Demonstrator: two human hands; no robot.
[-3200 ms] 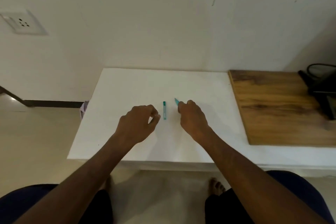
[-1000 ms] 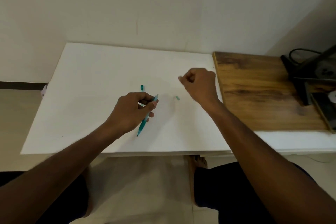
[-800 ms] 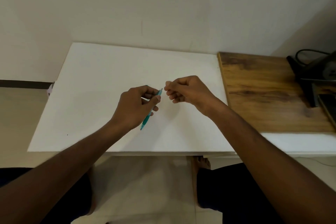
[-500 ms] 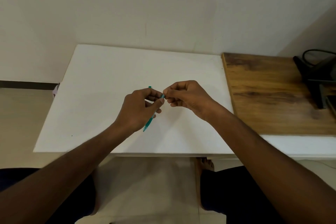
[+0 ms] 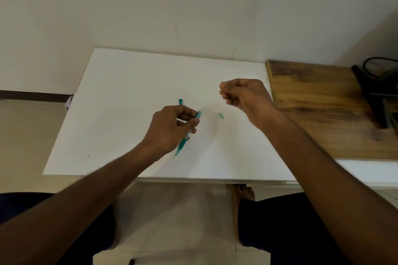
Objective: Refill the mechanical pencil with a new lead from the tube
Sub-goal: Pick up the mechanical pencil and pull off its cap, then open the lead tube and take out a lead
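Observation:
My left hand grips a teal mechanical pencil over the white table. The pencil's tip points down toward me and its top end sticks up past my thumb. The teal lead tube lies on the table just behind this hand, mostly hidden by it. A small teal cap lies loose on the table to the right of the pencil. My right hand hovers up and to the right, apart from the pencil, fingertips pinched together. I see nothing between them.
A wooden board lies on the table's right part, beside my right hand. A black device with a cable stands at the far right. A wall runs behind the table; my knees and the tiled floor are below its near edge.
Half a second ago my right fingertips were at the pencil's top end. They have pulled away up and to the right. My left hand still holds the pencil, now tilted slightly lower.

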